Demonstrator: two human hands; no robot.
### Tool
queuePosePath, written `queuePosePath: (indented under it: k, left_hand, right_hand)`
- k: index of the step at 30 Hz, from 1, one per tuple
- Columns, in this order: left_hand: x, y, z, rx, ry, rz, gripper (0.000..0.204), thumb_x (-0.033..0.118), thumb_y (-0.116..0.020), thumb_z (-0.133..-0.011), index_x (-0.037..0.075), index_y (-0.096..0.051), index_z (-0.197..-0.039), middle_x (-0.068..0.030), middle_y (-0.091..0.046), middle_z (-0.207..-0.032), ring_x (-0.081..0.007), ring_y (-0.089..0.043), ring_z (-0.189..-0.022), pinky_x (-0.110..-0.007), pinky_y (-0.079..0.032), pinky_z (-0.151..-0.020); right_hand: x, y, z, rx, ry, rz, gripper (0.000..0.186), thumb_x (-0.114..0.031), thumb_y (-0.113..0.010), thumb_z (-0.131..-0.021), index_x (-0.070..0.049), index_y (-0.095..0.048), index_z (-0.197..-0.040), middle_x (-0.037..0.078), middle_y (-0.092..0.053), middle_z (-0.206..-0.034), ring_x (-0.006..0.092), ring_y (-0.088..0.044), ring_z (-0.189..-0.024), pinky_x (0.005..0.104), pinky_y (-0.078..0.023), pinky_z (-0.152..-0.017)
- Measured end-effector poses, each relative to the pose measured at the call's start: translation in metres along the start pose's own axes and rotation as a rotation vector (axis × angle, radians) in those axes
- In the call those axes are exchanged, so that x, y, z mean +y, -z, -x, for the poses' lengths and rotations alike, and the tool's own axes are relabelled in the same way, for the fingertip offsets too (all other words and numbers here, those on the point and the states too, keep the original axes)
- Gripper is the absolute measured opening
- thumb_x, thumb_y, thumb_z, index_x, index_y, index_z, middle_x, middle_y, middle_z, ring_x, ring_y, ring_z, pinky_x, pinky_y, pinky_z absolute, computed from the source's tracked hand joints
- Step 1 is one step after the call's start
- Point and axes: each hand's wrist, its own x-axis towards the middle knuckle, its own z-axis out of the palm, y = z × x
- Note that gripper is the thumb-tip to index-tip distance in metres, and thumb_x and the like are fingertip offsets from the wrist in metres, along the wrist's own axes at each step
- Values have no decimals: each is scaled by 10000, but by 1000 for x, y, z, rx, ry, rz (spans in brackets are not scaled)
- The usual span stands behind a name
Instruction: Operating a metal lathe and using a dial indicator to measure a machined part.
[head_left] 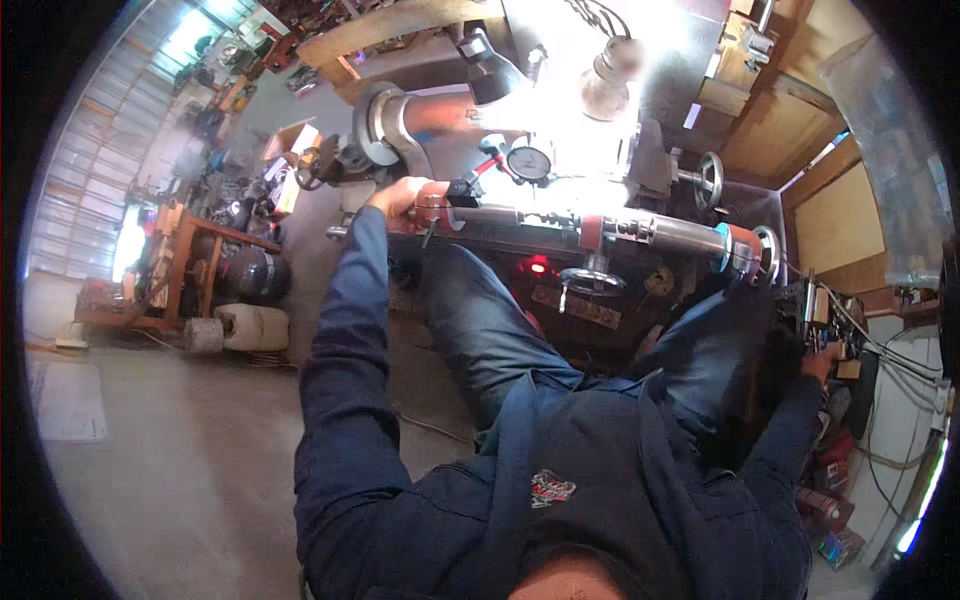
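Observation:
At the left end of a grinding machine (480, 215), my left hand (402, 193) curls against an orange-red end casting (432, 200). Its fingertips are partly hidden, and what they grip cannot be made out. Just right of this hand sits a black block (462, 193), near a round dial gauge (528, 162) with a red-and-black holder (490, 160). My right hand (822, 362) reaches far out to the right among small tools and blocks (825, 310). Shadow and clutter hide its fingers.
A crank handwheel (592, 282) juts out between my knees; others (709, 180) (768, 255) stand at the right. Above the machine glares a lamp (606, 85). Cables (890, 350) hang at the right wall. A wooden stand (185, 260) and a white jug (255, 327) occupy the left floor.

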Motion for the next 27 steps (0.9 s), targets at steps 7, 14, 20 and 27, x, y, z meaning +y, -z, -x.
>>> queuePosePath:
  k: [7, 14, 20, 27]
  left_hand:
    - [-9, -2, 8, 64, -146, 13, 403, 458, -371, -941, 132, -592, -853, -17, -582, -682, -115, -478, -477, -246, -306, -365]
    - [-33, -2, -12, 409, -515, -181, 417, 330, -365, -933, 26, -641, -1007, -90, -669, -891, -178, -648, -699, -340, -493, -481]
    - [-82, -10, -38, 482, -644, 232, 665, 553, -294, -980, -24, -583, -1141, -109, -639, -1066, -217, -606, -1015, -334, -474, -871]
    - [-123, -84, -1, 508, -895, 1132, 514, 502, -367, -995, 68, -516, -1229, -51, -558, -1164, -199, -520, -1079, -354, -403, -922]
  right_hand:
    - [52, -102, 14, -29, -99, -761, 628, -276, -565, -920, -87, -282, -1447, 217, -479, -1323, 348, -560, -1087, 474, -481, -892]
    - [21, 206, 160, 1378, 91, -1073, 262, -101, -600, -816, 11, -562, -1050, 190, -622, -942, 369, -611, -846, 475, -471, -753]
    - [-107, 440, 449, 631, 1924, -1121, 237, -97, -597, -733, -81, -648, -963, 91, -595, -905, 243, -586, -893, 347, -479, -767]
    - [-275, 586, 619, 667, 1931, -788, 153, -208, -657, -727, -85, -713, -798, 131, -698, -905, 225, -690, -899, 343, -547, -700]
